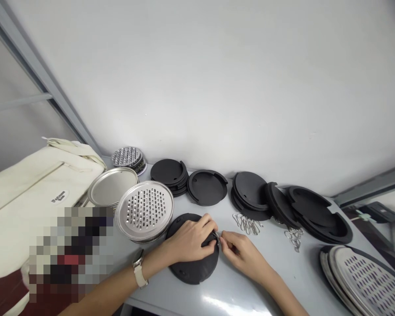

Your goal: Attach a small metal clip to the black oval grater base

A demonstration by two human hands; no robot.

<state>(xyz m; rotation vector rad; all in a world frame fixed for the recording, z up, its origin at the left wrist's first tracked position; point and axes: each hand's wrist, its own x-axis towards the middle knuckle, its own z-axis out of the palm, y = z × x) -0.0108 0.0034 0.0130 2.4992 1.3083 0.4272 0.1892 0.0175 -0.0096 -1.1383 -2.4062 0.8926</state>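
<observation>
At near centre, the half-curled left hand point(194, 241) grips a round black disc point(193, 271), apparently steadying it, as the nearly closed right hand point(238, 252) pinches a curved silver metal piece point(217, 237) at its right edge.

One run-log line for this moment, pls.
left hand: over black disc | right hand: fingertips at small metal piece, disc's right edge | nearby: perforated metal disc, metal clips

Pale wall point(217, 87) behind your grey desk point(304, 281)
To your left, a metal frame point(36, 66) slants; light point(233, 305) glares off the near surface.
</observation>
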